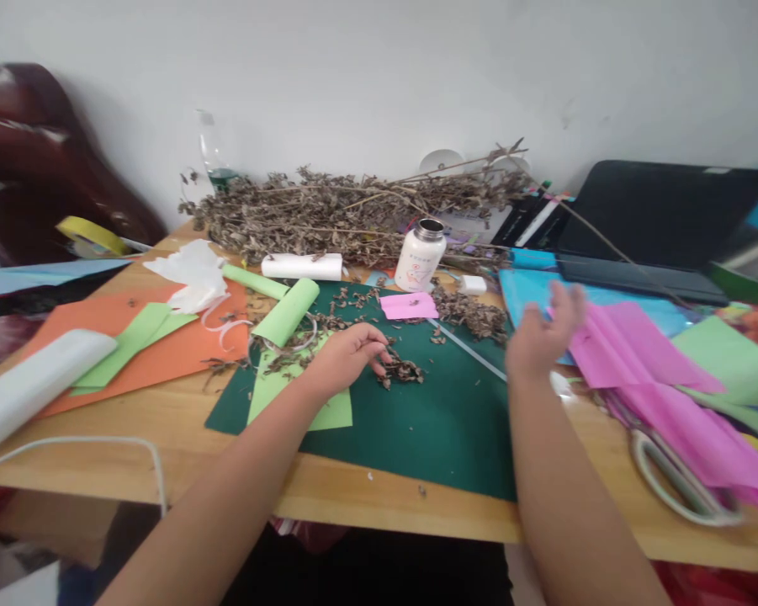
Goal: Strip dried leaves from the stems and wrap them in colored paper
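My left hand (353, 355) is over the dark green mat (454, 429), its fingers curled together at a small heap of dried brown leaves (404, 370). Some of the leaves show at its fingertips. To the right, my right hand (546, 328) is raised near the mat's right edge, blurred, with fingers apart and nothing visible in it. Between the hands and farther back lie a pink paper piece (408, 305) and a thin pale strip (470, 349). Behind them an uncapped white bottle (420, 257) stands upright.
Dried branches (328, 210) span the back, with a clear bottle (214, 156) behind. Rolled green paper (287, 311), orange paper (182, 345) and a white roll (38, 383) lie left. Pink sheets (656, 362), scissors (685, 488) and a dark laptop-like device (662, 223) are right.
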Tool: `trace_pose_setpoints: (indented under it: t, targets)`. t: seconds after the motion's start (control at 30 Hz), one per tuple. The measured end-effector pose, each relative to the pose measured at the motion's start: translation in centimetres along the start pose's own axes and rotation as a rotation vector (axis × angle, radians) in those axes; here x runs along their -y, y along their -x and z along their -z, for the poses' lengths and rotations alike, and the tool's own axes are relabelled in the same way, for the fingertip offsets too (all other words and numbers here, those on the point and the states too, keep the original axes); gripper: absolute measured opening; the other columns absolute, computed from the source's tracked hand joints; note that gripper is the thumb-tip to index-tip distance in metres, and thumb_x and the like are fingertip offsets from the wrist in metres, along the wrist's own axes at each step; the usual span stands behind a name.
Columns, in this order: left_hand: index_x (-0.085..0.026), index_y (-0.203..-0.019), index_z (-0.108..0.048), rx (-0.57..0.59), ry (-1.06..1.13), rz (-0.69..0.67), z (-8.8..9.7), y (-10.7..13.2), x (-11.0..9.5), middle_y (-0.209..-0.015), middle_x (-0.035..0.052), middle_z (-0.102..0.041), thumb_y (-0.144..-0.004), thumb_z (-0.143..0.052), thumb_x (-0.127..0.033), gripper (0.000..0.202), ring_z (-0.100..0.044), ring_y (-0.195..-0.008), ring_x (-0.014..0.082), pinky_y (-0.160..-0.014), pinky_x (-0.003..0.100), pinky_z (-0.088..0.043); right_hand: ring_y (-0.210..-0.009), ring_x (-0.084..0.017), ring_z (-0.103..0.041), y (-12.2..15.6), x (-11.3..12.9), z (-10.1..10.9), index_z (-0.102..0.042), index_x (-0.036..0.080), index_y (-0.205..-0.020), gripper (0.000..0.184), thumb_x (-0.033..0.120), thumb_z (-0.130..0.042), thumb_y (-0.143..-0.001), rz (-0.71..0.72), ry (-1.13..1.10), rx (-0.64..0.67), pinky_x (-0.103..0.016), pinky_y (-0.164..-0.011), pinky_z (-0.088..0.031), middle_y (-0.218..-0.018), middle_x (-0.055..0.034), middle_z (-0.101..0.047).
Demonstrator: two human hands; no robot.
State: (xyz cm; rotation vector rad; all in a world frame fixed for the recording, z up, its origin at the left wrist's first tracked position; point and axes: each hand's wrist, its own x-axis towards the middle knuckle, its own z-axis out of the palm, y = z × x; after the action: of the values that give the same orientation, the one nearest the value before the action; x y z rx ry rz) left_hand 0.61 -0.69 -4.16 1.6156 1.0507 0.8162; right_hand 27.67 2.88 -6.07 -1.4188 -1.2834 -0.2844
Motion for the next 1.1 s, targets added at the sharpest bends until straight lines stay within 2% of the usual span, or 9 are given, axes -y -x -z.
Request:
trace_pose_setpoints:
  t: [0.07,0.17,0.27,0.4,0.57,0.77,0.87,0.97,1.1]
  targets:
    - [-0.017,-0.071,-0.043,0.007,-0.037,-0.006,0.0,0.2,-0.3,-0.062,-0.0039,-0.058,-0.076,-0.038,-0.028,0.013,-0.053,-0.045,0.0058,-0.050,0.019,-0.041,-0.111,-0.024,-0.034,0.9,3.7,-0.3,-0.042,0.020,-0.111,0.034,0.028,-0.035,-0.079,0.237,-0.045,0.227,-0.046,-0.087,-0.032,-0.117,-0.0106,-0.040]
    - [-0.017,-0.066,-0.040,-0.009,-0.121,-0.012,0.3,0.5,-0.7,-0.047,-0.0074,-0.049,-0.078,-0.035,-0.033,0.021,-0.043,-0.035,0.0047,-0.041,0.017,-0.034,-0.105,-0.021,-0.042,2.5,8.5,-0.7,-0.046,0.021,-0.108,0.034,0.033,-0.043,-0.077,0.575,-0.158,0.628,-0.039,-0.087,-0.034,-0.111,-0.0087,-0.049]
    - [-0.016,-0.059,-0.041,0.009,-0.253,-0.071,0.5,0.6,-0.9,-0.043,-0.0065,-0.043,-0.077,-0.034,-0.039,0.030,-0.040,-0.039,0.0057,-0.042,0.018,-0.031,-0.093,-0.020,-0.049,3.8,11.1,-0.8,-0.050,0.019,-0.103,0.038,0.041,-0.048,-0.073,0.675,-0.214,0.765,-0.034,-0.079,-0.039,-0.100,-0.0087,-0.055]
    - [-0.014,-0.057,-0.048,0.092,-0.287,-0.150,0.3,0.4,-0.8,-0.055,-0.0021,-0.050,-0.076,-0.034,-0.042,0.036,-0.046,-0.055,0.0085,-0.051,0.019,-0.034,-0.073,-0.017,-0.053,4.6,12.0,-0.8,-0.053,0.018,-0.089,0.031,0.042,-0.049,-0.072,0.608,-0.197,0.807,-0.030,-0.066,-0.041,-0.079,-0.0059,-0.060]
    - [-0.014,-0.064,-0.053,0.022,-0.156,-0.052,-0.4,0.2,-0.4,-0.060,-0.0009,-0.054,-0.074,-0.039,-0.043,0.034,-0.048,-0.058,0.0105,-0.053,0.020,-0.036,-0.067,-0.017,-0.052,4.8,12.3,-0.7,-0.053,0.018,-0.086,0.032,0.045,-0.050,-0.070,0.562,-0.146,0.858,-0.028,-0.059,-0.039,-0.074,-0.0048,-0.058]
    - [-0.016,-0.065,-0.055,0.018,-0.189,-0.038,-0.6,-0.1,-0.4,-0.058,-0.0007,-0.056,-0.077,-0.037,-0.037,0.030,-0.052,-0.060,0.0112,-0.058,0.021,-0.041,-0.073,-0.017,-0.053,4.9,12.3,-1.1,-0.051,0.022,-0.089,0.019,0.019,-0.045,-0.071,0.445,-0.037,0.971,-0.026,-0.059,-0.038,-0.080,-0.0021,-0.059]
    - [-0.015,-0.069,-0.057,-0.020,-0.220,-0.091,-0.6,0.0,-0.6,-0.065,0.0012,-0.057,-0.077,-0.038,-0.034,0.028,-0.052,-0.063,0.0110,-0.061,0.022,-0.042,-0.071,-0.016,-0.053,4.6,12.1,-1.1,-0.051,0.022,-0.088,0.018,0.019,-0.043,-0.072,0.379,-0.037,0.945,-0.025,-0.059,-0.038,-0.084,-0.0023,-0.060]
    - [-0.017,-0.089,-0.057,-0.082,-0.184,-0.127,-0.6,0.2,-0.8,-0.083,0.0035,-0.059,-0.078,-0.037,-0.029,0.026,-0.054,-0.068,0.0110,-0.065,0.023,-0.043,-0.065,-0.015,-0.053,4.1,11.7,-1.0,-0.052,0.020,-0.084,0.016,0.020,-0.041,-0.074,0.315,-0.022,0.878,-0.025,-0.056,-0.037,-0.078,-0.0027,-0.060]
    - [-0.019,-0.096,-0.056,-0.072,-0.142,-0.128,-0.6,0.4,-0.9,-0.085,0.0025,-0.061,-0.079,-0.034,-0.027,0.029,-0.057,-0.069,0.0113,-0.067,0.024,-0.045,-0.063,-0.015,-0.053,3.6,10.9,-0.8,-0.054,0.019,-0.076,0.014,0.019,-0.041,-0.073,0.291,-0.021,0.865,-0.025,-0.056,-0.037,-0.069,-0.0026,-0.060]
